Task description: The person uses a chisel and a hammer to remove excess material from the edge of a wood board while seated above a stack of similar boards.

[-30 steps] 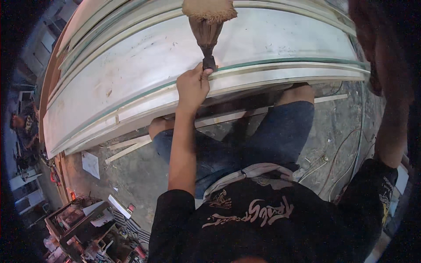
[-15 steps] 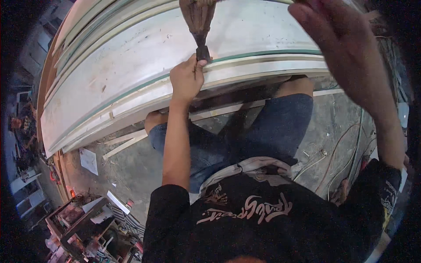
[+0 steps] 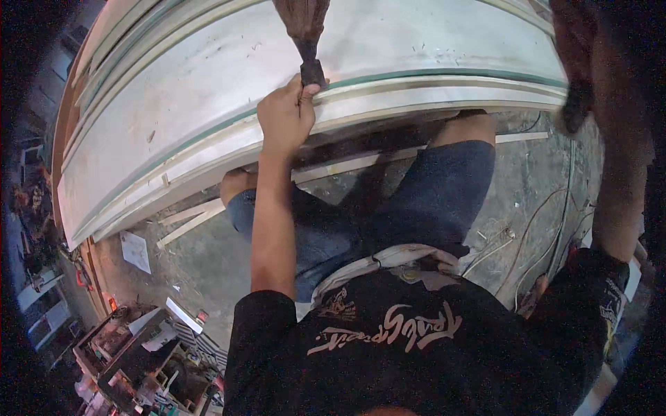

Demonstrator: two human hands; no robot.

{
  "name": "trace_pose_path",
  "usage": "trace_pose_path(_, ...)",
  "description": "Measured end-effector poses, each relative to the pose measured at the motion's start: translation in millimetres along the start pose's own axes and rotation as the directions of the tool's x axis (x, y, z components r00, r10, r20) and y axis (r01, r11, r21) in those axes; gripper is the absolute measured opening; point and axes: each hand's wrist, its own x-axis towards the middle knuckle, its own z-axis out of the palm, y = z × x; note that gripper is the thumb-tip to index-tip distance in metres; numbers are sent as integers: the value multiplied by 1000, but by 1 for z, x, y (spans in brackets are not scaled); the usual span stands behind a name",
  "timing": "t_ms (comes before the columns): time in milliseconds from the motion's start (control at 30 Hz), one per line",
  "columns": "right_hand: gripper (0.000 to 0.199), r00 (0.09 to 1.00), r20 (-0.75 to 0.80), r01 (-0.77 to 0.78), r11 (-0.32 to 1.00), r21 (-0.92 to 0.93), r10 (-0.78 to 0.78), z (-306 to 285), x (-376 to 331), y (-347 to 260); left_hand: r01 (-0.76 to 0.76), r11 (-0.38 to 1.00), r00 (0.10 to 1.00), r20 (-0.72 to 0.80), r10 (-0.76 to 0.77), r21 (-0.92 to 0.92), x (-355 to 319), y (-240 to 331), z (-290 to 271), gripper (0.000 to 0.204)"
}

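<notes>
My left hand (image 3: 286,114) is closed at the near edge of a stack of pale panels. Its thumb and fingers pinch around the small, dark, squared end of a brown tapered tool (image 3: 303,31), whose wider part runs out of the top of the picture; its exact kind cannot be told. That tool stands over a green strip (image 3: 444,71) along the panel edge. High at the right, my right hand (image 3: 574,48) is raised, dark and smeared by motion. Whether its fingers hold anything cannot be made out. Beneath them the top white panel (image 3: 208,76) carries scuffs and small chips.
Wooden strips (image 3: 187,225) and a white sheet (image 3: 136,252) lie on the grey floor. Cables (image 3: 534,260) trail at the right. A cluttered wooden box of parts (image 3: 114,347) stands at the lower left. My knees are beneath the panel edge.
My right hand has swung outward to the right, off the space above the panel. My left hand has shifted slightly leftward in the picture, with the tapered tool's end still beside its thumb.
</notes>
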Motion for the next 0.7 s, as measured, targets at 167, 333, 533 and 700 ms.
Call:
trace_pose_path(167, 34, 999, 23, 47, 998, -33, -47, 1, -3, 12, -28, 1000, 999, -15, 28, 9, 0, 0, 1, 17)
trace_pose_path(333, 34, 998, 44, 37, 998, -43, -36, 1, 2, 10, -62, 997, 997, -38, 60, -37, -2, 0, 2, 23)
trace_pose_path(533, 34, 999, -4, -47, 999, 9, 47, -2, 7, 8, -47, 999, 999, -25, 47, 14, 1, 0, 2, 23)
trace_pose_path(700, 34, 999, 25, 38, 998, -40, -37, -3, -4, 19, -25, 998, 1000, -11, 26, 57, -1, 3, -1, 22)
